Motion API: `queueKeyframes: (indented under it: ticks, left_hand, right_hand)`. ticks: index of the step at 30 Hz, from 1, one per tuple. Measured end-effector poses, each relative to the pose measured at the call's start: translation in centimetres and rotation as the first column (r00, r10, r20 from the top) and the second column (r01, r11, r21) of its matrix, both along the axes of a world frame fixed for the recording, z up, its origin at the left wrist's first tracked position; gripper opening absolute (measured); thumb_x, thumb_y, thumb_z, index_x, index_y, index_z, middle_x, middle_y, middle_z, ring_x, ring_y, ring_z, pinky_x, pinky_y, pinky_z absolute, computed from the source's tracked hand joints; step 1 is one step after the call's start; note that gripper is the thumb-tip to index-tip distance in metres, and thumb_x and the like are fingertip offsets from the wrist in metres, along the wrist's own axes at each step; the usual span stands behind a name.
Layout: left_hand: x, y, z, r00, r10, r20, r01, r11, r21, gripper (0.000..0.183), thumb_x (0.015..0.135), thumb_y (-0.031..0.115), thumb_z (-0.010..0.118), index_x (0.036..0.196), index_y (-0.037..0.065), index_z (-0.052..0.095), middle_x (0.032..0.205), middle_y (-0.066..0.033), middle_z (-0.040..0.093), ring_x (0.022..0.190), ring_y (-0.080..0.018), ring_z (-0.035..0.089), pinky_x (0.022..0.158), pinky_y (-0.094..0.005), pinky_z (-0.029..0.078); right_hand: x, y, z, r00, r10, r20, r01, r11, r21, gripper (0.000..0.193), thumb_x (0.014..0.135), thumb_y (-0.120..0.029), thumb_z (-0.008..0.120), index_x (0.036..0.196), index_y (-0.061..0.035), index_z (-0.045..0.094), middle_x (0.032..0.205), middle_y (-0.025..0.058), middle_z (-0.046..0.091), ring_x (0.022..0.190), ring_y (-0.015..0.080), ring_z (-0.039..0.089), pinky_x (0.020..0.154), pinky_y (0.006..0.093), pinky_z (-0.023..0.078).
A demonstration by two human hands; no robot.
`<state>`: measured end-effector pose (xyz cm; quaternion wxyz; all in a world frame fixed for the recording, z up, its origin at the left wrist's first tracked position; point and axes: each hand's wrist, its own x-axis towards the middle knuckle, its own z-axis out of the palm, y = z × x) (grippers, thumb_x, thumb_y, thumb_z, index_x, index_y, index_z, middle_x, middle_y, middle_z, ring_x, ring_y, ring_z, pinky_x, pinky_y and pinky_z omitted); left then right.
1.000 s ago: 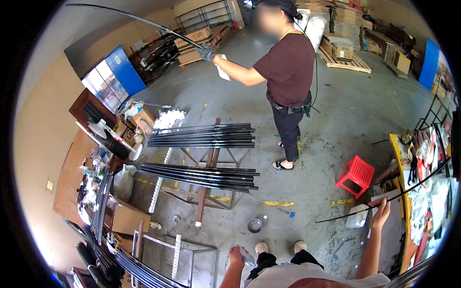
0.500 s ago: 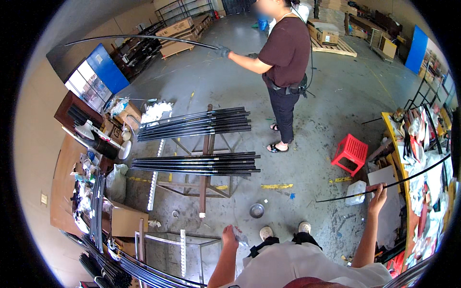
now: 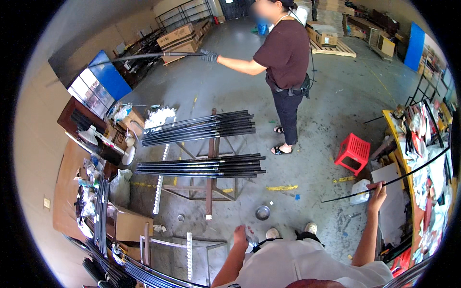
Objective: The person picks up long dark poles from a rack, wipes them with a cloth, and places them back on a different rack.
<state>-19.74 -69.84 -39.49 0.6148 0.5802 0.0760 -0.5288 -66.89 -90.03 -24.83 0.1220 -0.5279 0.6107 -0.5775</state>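
Note:
My right hand [image 3: 378,195], out to the right, is closed round a long thin black rod [image 3: 408,176]. The rod slants from above the floor up past the cluttered bench. Low in the middle, my left hand [image 3: 240,235] is closed in front of my shirt. A crumpled, greyish see-through piece [image 3: 251,236] shows at its fingers; its kind is unclear. Ahead, two groups of black poles, a far one [image 3: 201,127] and a near one [image 3: 201,166], lie side by side across a metal stand [image 3: 210,192].
A co-worker [image 3: 285,57] stands beyond the stand, gloved hand on a long black pole [image 3: 144,56]. On the floor are a red stool [image 3: 353,153] and a metal bowl [image 3: 262,212]. A yellow-edged bench [image 3: 401,139] lines the right; more black poles [image 3: 102,216] lie left.
The co-worker's hand and pole have shifted left and slightly down, the pole blurred by motion. My view has turned slightly. Both my hands keep their hold.

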Motion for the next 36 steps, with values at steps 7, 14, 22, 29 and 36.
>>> queueKeyframes:
  ticks: [7,14,22,29,36]
  left_hand:
    - [1.5,0.3,-1.0,0.999,0.043,0.015,-0.042,0.999,-0.027,0.015,0.087,0.013,0.05,0.096,0.001,0.048,0.079,-0.0139,0.057,0.061,-0.0256,0.055,0.058,-0.04,0.05]
    - [0.9,0.8,-1.9,0.999,0.032,-0.023,-0.033,0.999,-0.028,0.015,0.086,0.013,0.05,0.096,0.002,0.049,0.077,-0.0137,0.057,0.062,-0.0264,0.057,0.058,-0.0403,0.05]
    - [0.6,1.0,-2.3,0.991,-0.132,0.03,0.134,0.989,-0.066,0.017,0.087,0.018,0.05,0.09,0.001,0.052,0.076,-0.0122,0.058,0.062,-0.0245,0.057,0.058,-0.0369,0.047]
    - [0.6,1.3,-1.5,0.989,-0.136,0.065,0.138,0.99,-0.034,0.019,0.087,0.018,0.049,0.09,0.0,0.052,0.076,-0.0121,0.057,0.063,-0.0236,0.057,0.058,-0.0371,0.048]
    - [0.6,1.9,-1.2,0.997,-0.076,0.032,0.076,0.997,-0.021,0.019,0.087,0.018,0.05,0.095,0.001,0.05,0.08,-0.0122,0.057,0.064,-0.0236,0.056,0.061,-0.0382,0.049]
  right_hand:
    - [0.8,0.3,0.1,0.999,0.013,0.045,-0.014,1.0,0.02,0.032,0.099,-0.023,0.036,0.08,-0.0013,0.048,0.065,0.0088,0.059,0.063,0.0154,0.056,0.065,0.0294,0.046]
    - [0.8,1.3,0.5,0.997,-0.001,0.074,0.002,1.0,-0.012,0.03,0.099,-0.024,0.037,0.08,-0.0025,0.048,0.065,0.0091,0.061,0.061,0.0162,0.057,0.063,0.0293,0.045]
    - [0.0,2.7,-0.7,0.991,0.071,0.114,-0.063,0.996,-0.069,0.03,0.1,-0.022,0.036,0.08,-0.0014,0.046,0.068,0.0091,0.059,0.065,0.0169,0.058,0.067,0.0302,0.047]
    - [0.4,3.9,-0.3,0.998,0.043,0.051,-0.041,0.998,-0.046,0.031,0.1,-0.023,0.035,0.081,-0.0009,0.047,0.068,0.0096,0.061,0.066,0.0173,0.059,0.07,0.03,0.047]
    - [0.4,4.2,-0.5,0.999,-0.024,0.023,0.024,0.999,0.028,0.032,0.099,-0.023,0.036,0.08,-0.0006,0.048,0.067,0.0095,0.062,0.065,0.0162,0.058,0.069,0.0291,0.046]
